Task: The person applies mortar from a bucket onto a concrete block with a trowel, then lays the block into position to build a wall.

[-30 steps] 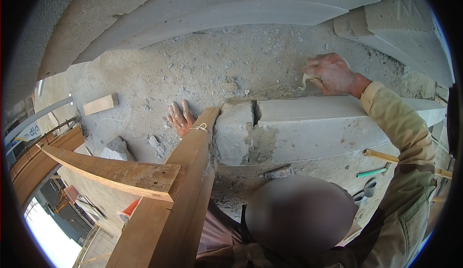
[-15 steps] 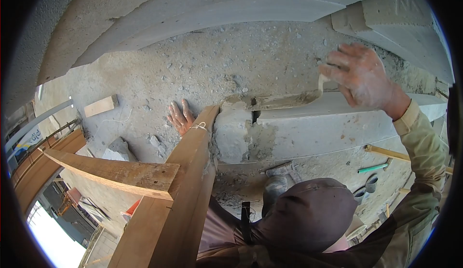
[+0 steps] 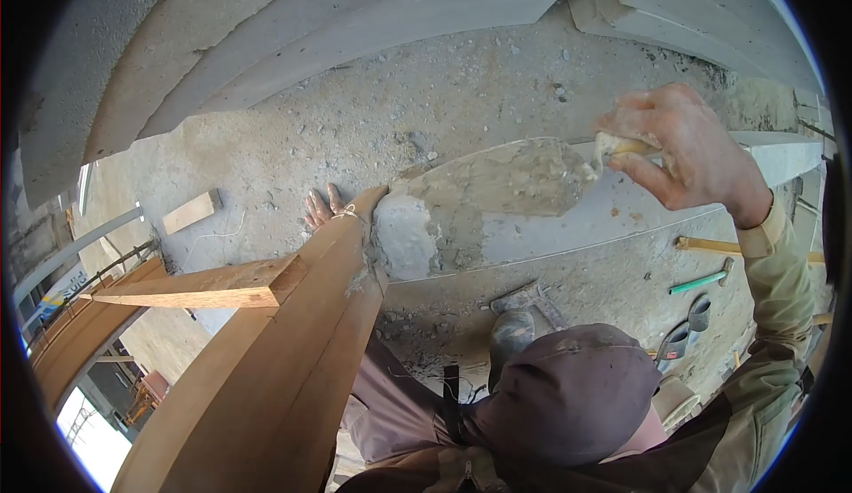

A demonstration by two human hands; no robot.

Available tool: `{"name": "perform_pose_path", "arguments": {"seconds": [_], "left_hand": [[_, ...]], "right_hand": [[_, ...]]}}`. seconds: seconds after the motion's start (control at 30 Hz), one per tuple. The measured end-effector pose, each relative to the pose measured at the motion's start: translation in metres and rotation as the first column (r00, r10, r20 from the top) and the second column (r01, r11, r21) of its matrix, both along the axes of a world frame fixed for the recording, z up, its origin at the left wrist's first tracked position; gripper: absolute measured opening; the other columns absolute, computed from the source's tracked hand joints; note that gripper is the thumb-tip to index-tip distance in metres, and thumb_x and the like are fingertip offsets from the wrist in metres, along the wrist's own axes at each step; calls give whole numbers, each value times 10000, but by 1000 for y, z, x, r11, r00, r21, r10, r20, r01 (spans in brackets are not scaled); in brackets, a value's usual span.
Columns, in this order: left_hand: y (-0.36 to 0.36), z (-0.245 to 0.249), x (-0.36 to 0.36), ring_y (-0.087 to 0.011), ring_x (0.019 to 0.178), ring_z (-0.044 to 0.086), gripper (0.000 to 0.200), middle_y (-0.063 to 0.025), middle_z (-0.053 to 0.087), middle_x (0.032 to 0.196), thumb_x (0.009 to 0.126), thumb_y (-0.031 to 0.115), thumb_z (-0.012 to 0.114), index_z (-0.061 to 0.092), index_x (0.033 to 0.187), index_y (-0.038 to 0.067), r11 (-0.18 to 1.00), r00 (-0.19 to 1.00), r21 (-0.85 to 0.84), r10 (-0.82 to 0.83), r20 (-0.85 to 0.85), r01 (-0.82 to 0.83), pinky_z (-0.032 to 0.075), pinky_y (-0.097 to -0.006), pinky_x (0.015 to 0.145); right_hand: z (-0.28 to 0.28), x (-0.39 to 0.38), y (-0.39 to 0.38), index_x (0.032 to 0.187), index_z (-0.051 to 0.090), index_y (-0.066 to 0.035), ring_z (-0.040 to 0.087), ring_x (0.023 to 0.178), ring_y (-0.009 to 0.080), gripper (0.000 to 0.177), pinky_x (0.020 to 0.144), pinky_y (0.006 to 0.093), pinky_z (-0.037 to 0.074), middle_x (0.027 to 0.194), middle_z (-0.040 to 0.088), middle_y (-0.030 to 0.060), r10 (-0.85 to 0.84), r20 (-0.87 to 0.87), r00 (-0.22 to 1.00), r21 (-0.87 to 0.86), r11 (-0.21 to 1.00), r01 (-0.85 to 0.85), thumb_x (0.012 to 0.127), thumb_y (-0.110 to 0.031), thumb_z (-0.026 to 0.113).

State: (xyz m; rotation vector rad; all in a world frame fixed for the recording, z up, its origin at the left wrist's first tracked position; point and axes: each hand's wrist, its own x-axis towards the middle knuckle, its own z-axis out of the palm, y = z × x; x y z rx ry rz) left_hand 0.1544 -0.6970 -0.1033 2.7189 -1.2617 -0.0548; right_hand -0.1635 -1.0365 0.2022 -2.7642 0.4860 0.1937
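Observation:
My right hand grips the pale handle of a trowel. Its mortar-smeared blade points left and is held up in front of the top of a long pale stone block. The block's left end is rough and caked with mortar. My left hand lies flat, fingers apart, on the gritty mortar bed beside that end. It is partly hidden behind a slanted wooden beam.
A wooden crosspiece juts left from the beam. A small wood offcut lies on the mortar bed. Curved stone mouldings arch above. A green-handled tool and a wooden handle lie right. A capped head fills the bottom.
My right hand has lifted the trowel off the block's top and brought it nearer, blade now facing the camera. My left hand stays flat on the mortar. The view has tilted.

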Motion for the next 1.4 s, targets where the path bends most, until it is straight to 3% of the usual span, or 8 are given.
{"name": "perform_pose_path", "arguments": {"seconds": [0.37, 0.57, 0.73, 1.03, 1.1, 1.2, 1.27, 1.4], "left_hand": [[-12, 2, 4, -436, 1569, 302, 676, -240, 384, 1660, 1000, 445, 616, 503, 1574, 106, 998, 999, 69, 15, -44, -12, 208, -661, 1272], [-49, 11, 22, -439, 1569, 301, 683, -243, 386, 1658, 992, 444, 626, 507, 1570, 101, 991, 995, 88, -93, -44, 96, 209, -663, 1269], [-72, 27, 37, -441, 1568, 301, 688, -245, 389, 1657, 986, 444, 635, 510, 1567, 96, 980, 985, 100, -171, -8, 171, 209, -664, 1268], [27, -4, 13, -445, 1568, 300, 697, -249, 392, 1655, 976, 444, 649, 515, 1561, 89, 983, 993, 144, -105, -45, 111, 210, -666, 1265], [39, -13, 33, -454, 1550, 336, 760, -274, 461, 1603, 901, 438, 747, 551, 1517, 38, 911, 945, -402, -205, -256, 89, 215, -689, 1242], [73, 46, 44, -474, 1490, 433, 765, -315, 554, 1509, 870, 406, 796, 579, 1492, 16, 935, 891, -299, -293, -347, 191, 276, -624, 1243], [81, 78, 47, -451, 1385, 570, 791, -328, 629, 1420, 875, 428, 806, 580, 1473, -38, 947, 877, -289, -254, -409, 140, 403, -509, 1196], [92, 110, 50, -398, 1321, 637, 840, -327, 651, 1395, 870, 433, 831, 563, 1460, -101, 956, 583, -210, -53, -811, -204, 488, -422, 1120]], "right_hand": [[12, -3, 53, 1057, 694, -63, 693, 839, 303, 251, 746, 439, 556, 900, 620, 111, 174, 62, 983, -242, 958, -154, 841, -170, 764], [14, -58, 140, 1121, 683, -31, 686, 849, 367, 280, 719, 475, 531, 946, 636, 145, -395, -66, 916, -1, 918, 396, 877, -151, 750], [-7, -58, 250, 1131, 661, 0, 675, 886, 452, 262, 786, 526, 537, 987, 654, 209, -779, -18, 627, 210, 610, 764, 908, -130, 706], [-47, -12, 335, 1104, 688, 7, 694, 965, 418, 237, 823, 506, 559, 1059, 701, 224, -759, 244, 604, 2, 623, 782, 941, -165, 691], [-54, -27, 359, 1073, 709, 15, 696, 935, 399, 238, 803, 478, 564, 1073, 713, 234, -711, 418, 566, -12, 619, 786, 940, -183, 708], [-63, -45, 400, 986, 729, 15, 694, 788, 277, 221, 680, 389, 556, 1044, 736, 202, -887, 296, 354, 374, 449, 812, 953, -204, 730], [-77, -49, 434, 948, 710, 17, 631, 651, 169, 190, 572, 320, 504, 921, 709, 111, -963, -220, 157, 885, -130, 447, 961, -171, 733], [-102, -42, 471, 960, 697, 16, 598, 591, 122, 157, 526, 311, 482, 839, 669, 47, -903, -314, 294, 864, -143, 483, 963, -137, 735]]}}
